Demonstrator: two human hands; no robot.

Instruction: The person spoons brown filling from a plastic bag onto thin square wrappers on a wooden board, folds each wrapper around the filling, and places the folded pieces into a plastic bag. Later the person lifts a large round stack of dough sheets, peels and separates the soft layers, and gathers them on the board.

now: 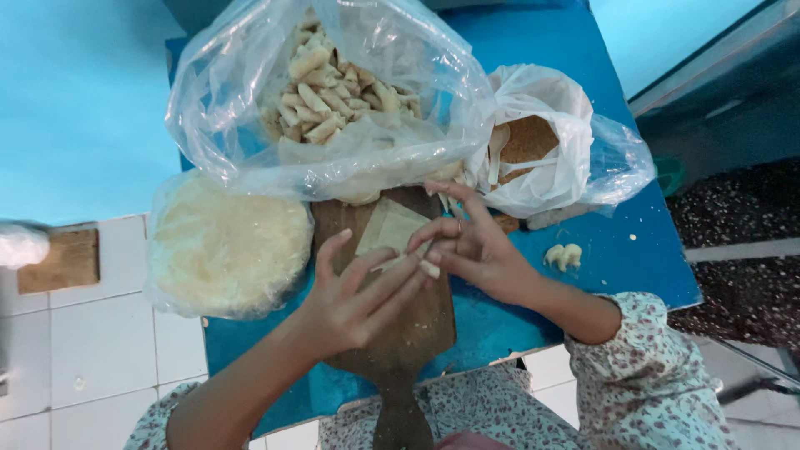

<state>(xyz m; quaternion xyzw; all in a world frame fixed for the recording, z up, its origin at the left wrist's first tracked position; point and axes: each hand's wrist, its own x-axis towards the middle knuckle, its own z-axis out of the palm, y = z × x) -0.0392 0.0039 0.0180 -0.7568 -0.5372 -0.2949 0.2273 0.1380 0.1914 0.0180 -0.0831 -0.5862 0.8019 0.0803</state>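
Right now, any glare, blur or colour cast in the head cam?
Head view: blue-teal cast overall; white glare on the clear bag of rolls; left hand and right hand slightly soft over the wooden board; wide-angle bending at the edges; right side dark.

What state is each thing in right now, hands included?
Wrapper: partly rolled on the board.
Left hand: open, flat on the roll.
Right hand: pinching the roll's end.
Big bag: open, holding rolls.
Small bag: open.
Wrapper stack: covered in plastic.
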